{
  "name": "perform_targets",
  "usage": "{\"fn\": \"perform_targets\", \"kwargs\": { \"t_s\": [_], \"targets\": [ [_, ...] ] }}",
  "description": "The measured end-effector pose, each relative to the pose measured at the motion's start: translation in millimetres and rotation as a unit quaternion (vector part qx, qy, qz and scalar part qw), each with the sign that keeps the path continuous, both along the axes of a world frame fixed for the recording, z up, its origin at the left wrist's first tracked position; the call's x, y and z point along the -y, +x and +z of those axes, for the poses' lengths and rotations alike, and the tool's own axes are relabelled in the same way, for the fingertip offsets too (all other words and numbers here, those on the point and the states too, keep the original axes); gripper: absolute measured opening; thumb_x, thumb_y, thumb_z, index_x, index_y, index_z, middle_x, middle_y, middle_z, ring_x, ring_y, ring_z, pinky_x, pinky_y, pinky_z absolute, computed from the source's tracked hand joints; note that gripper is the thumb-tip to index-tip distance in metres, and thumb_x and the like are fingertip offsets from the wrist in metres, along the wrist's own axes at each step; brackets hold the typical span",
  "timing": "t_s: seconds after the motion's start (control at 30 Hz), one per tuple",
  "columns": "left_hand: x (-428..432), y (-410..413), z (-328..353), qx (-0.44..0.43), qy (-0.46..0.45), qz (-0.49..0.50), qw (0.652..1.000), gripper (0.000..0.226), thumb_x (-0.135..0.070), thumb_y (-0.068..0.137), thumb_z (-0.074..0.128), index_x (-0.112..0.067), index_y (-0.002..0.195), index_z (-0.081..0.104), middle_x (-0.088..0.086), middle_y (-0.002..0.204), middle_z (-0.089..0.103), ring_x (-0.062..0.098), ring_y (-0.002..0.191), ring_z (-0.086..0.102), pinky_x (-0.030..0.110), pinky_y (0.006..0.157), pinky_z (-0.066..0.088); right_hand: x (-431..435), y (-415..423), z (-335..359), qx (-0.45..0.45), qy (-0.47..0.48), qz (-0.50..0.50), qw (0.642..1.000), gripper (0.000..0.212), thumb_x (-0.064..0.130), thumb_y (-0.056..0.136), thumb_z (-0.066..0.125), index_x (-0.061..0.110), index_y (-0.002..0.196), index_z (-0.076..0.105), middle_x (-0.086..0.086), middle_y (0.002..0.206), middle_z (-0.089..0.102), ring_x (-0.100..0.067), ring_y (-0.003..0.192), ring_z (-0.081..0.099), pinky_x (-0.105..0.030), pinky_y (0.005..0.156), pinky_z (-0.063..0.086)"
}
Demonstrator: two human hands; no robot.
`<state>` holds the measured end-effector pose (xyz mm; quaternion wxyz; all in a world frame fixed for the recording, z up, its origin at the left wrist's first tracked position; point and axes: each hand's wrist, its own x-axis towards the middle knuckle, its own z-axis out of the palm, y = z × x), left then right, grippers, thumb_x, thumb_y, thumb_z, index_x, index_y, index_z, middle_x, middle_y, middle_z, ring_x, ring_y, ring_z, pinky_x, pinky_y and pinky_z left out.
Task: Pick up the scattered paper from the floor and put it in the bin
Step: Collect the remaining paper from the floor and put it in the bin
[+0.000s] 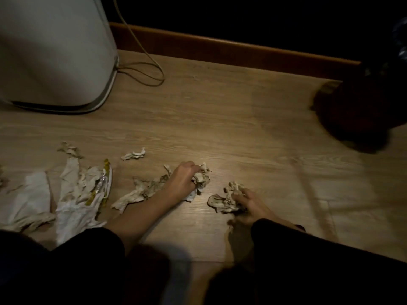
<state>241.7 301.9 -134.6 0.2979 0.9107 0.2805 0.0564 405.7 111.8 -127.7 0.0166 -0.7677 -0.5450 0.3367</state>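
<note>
Crumpled paper lies scattered over the wooden floor (220, 111). My left hand (181, 179) is closed on a wad of crumpled paper (201, 176) near the middle. My right hand (248, 205) grips another crumpled wad (224, 200) just to the right of it. More paper lies to the left: a torn strip (136, 192) under my left forearm, a small scrap (133, 155), another scrap (70, 149), and a big pile of white sheets with a yellow wrapper (72, 194). A dark round shape, possibly the bin (361, 111), stands at the right edge.
A large white appliance (55, 51) stands at the back left, with a looped cable (143, 71) on the floor beside it. A wooden skirting board (220, 49) runs along the dark back wall. My dark sleeves and knees fill the bottom of the view.
</note>
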Motion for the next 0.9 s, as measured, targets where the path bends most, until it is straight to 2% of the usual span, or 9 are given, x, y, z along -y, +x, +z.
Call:
{"fn": "perform_targets", "kwargs": {
  "t_s": [0.07, 0.13, 0.23, 0.3, 0.33, 0.43, 0.6, 0.7, 0.9],
  "targets": [
    [7.4, 8.4, -2.7, -0.006, 0.004, -0.007, 1.0, 0.031, 0.002, 0.066, 0.068, -0.003, 0.097, 0.064, 0.02, 0.093, 0.063, 0.038, 0.09, 0.057, 0.038, 0.073, 0.046, 7.1, -8.9, -13.3, 0.039, -0.066, 0.028, 0.997, 0.087, 0.041, 0.071, 0.075, 0.019, 0.142, 0.029, -0.017, 0.15, 0.016, -0.036, 0.13, 0.026, -0.035, 0.107, 0.03],
    [13.0, 12.2, -7.4, -0.02, 0.005, -0.017, 1.0, 0.036, 0.006, 0.065, 0.066, -0.003, 0.1, 0.063, 0.02, 0.097, 0.062, 0.039, 0.093, 0.056, 0.041, 0.075, 0.047, 12.1, -14.5, -28.0, 0.065, -0.07, 0.086, 0.992, 0.084, 0.042, 0.076, 0.071, 0.02, 0.142, 0.025, -0.015, 0.152, 0.013, -0.036, 0.127, 0.025, -0.04, 0.106, 0.034],
    [17.8, 12.6, -12.4, -0.036, 0.011, -0.03, 0.999, 0.04, 0.009, 0.063, 0.063, -0.002, 0.101, 0.063, 0.021, 0.099, 0.063, 0.039, 0.092, 0.056, 0.041, 0.077, 0.047, 21.1, -15.1, -43.8, 0.055, 0.068, 0.151, 0.985, 0.063, 0.028, 0.073, 0.075, 0.02, 0.127, 0.043, -0.02, 0.138, 0.042, -0.04, 0.106, 0.045, -0.049, 0.083, 0.052],
    [17.6, 10.7, -15.4, -0.039, 0.008, -0.025, 0.999, 0.039, 0.011, 0.06, 0.06, 0.0, 0.097, 0.064, 0.024, 0.095, 0.063, 0.04, 0.089, 0.057, 0.04, 0.075, 0.046, 27.9, -11.0, -54.4, 0.038, 0.166, 0.16, 0.972, 0.045, 0.015, 0.07, 0.075, 0.021, 0.107, 0.049, -0.017, 0.119, 0.053, -0.031, 0.087, 0.05, -0.037, 0.062, 0.057],
    [17.0, 9.5, -16.1, -0.042, 0.007, -0.022, 0.999, 0.039, 0.012, 0.059, 0.059, 0.001, 0.096, 0.064, 0.025, 0.093, 0.063, 0.041, 0.088, 0.057, 0.039, 0.074, 0.045, 29.0, -10.0, -56.2, 0.038, 0.194, 0.17, 0.965, 0.038, 0.01, 0.071, 0.071, 0.02, 0.101, 0.051, -0.013, 0.114, 0.05, -0.026, 0.084, 0.045, -0.031, 0.059, 0.055],
    [13.6, 5.8, -18.1, -0.056, 0.008, -0.017, 0.998, 0.035, 0.011, 0.059, 0.06, 0.002, 0.093, 0.065, 0.025, 0.09, 0.063, 0.041, 0.084, 0.058, 0.039, 0.071, 0.046, 24.7, -13.3, -51.5, 0.022, 0.189, 0.165, 0.968, 0.045, 0.007, 0.057, 0.079, 0.019, 0.093, 0.054, -0.01, 0.102, 0.053, -0.022, 0.082, 0.04, -0.027, 0.061, 0.052],
    [4.3, 12.6, -12.8, -0.068, 0.001, 0.004, 0.998, 0.024, 0.006, 0.062, 0.064, -0.001, 0.085, 0.064, 0.023, 0.084, 0.062, 0.04, 0.081, 0.058, 0.035, 0.066, 0.043, 2.7, 6.6, -27.6, 0.031, 0.18, 0.037, 0.983, 0.026, 0.003, 0.073, 0.052, 0.016, 0.094, 0.06, -0.009, 0.097, 0.056, -0.027, 0.086, 0.048, -0.031, 0.072, 0.039],
    [-3.6, 29.2, 0.9, -0.05, -0.004, 0.023, 0.998, 0.017, -0.001, 0.07, 0.066, -0.003, 0.087, 0.065, 0.022, 0.088, 0.064, 0.036, 0.085, 0.058, 0.029, 0.068, 0.039, -9.2, 36.9, -4.2, 0.011, 0.203, -0.073, 0.976, 0.015, 0.005, 0.069, 0.055, 0.012, 0.08, 0.063, -0.011, 0.085, 0.058, -0.03, 0.079, 0.054, -0.029, 0.067, 0.035],
    [-16.8, 107.9, 60.9, 0.009, -0.012, 0.003, 1.0, 0.011, -0.002, 0.07, 0.062, -0.002, 0.081, 0.066, 0.025, 0.087, 0.069, 0.034, 0.085, 0.064, 0.027, 0.064, 0.036, -25.3, 119.7, 44.5, 0.075, 0.22, -0.173, 0.957, 0.019, -0.008, 0.065, 0.065, 0.002, 0.08, 0.069, -0.019, 0.078, 0.065, -0.032, 0.073, 0.061, -0.023, 0.059, 0.025]
  ]
}}
